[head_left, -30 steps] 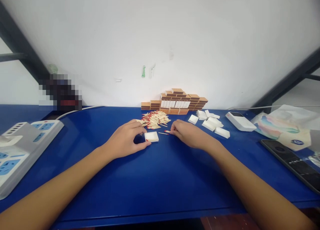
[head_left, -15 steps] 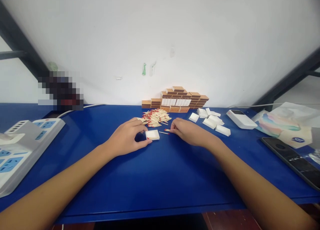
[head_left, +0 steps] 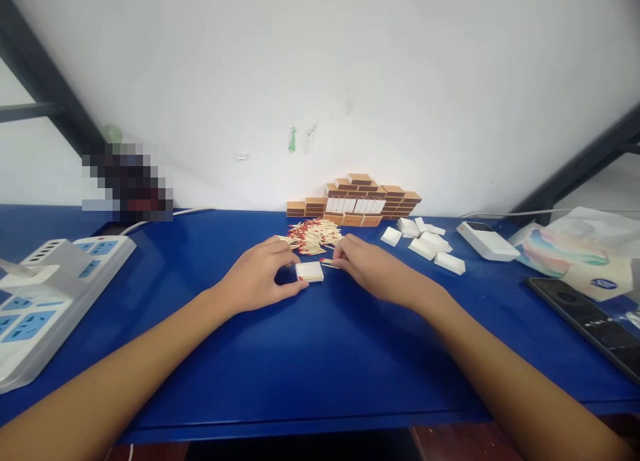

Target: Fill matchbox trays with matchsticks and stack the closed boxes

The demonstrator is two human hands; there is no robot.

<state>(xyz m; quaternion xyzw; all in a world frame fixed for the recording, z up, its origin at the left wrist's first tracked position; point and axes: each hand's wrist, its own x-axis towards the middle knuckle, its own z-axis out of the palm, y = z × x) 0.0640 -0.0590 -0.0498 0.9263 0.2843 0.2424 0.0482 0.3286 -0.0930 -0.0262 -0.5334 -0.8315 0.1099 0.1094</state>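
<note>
A small white matchbox tray (head_left: 310, 272) lies on the blue table, a few matches visible along its near side. My left hand (head_left: 263, 274) grips its left end, with the thumb at the near corner and the fingers at the far one. Just right of the tray, my right hand (head_left: 356, 257) is closed in a pinch on matches (head_left: 327, 262), their red heads pointing toward the tray; how many is hidden. Behind both hands spreads a loose pile of red-tipped matches (head_left: 315, 234).
Brown matchboxes (head_left: 360, 204) are stacked against the wall. Several white trays (head_left: 423, 246) lie to the right, then a white device (head_left: 487, 241), a tissue pack (head_left: 575, 254) and a phone (head_left: 585, 321). On the left sits a power strip (head_left: 65, 301).
My right hand has moved left toward the tray with the pinched matches. The left hand keeps its hold on the tray. The whole view has shifted slightly.
</note>
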